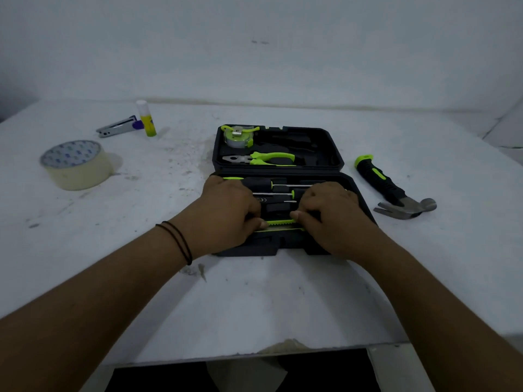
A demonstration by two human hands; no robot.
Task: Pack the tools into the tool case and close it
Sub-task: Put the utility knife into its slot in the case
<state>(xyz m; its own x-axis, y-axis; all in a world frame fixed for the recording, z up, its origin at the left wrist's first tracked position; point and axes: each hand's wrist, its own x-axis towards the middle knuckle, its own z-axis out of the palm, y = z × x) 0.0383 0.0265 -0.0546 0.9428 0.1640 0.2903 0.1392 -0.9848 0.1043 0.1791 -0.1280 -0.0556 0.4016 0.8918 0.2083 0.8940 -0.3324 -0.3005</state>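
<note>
Tool case [325,142], black, lying open on the white table [254,292], both halves flat so that the moulded slots face up. Head view only. In the far half of the case: tape measure [237,136] at the far left corner, pliers [259,159] just in front of it, each sunk in its own recess; right part of that half dark, probably the slot for the hammer, but shape hard to read. In the near half of the case: two screwdrivers [271,184] laid head to tail, likely to fit the narrow tray. Left hand [226,210] and right hand [329,215] both over the near half, fingers curled, pinching between them a green-edged tool [278,222] with a toothed strip, perhaps a utility knife; apparently pressing it down into its recess near the front edge of the case. Ends of that tool hidden under the fingers, so exact kind not certain. Hammer [396,190] right of the case, on the table, apart from it, not yet packed. Well left of the case: tape roll [75,165], glue stick [146,118], small metal clipper-like thing [116,128], blurred. Latches of the case not visible.
</note>
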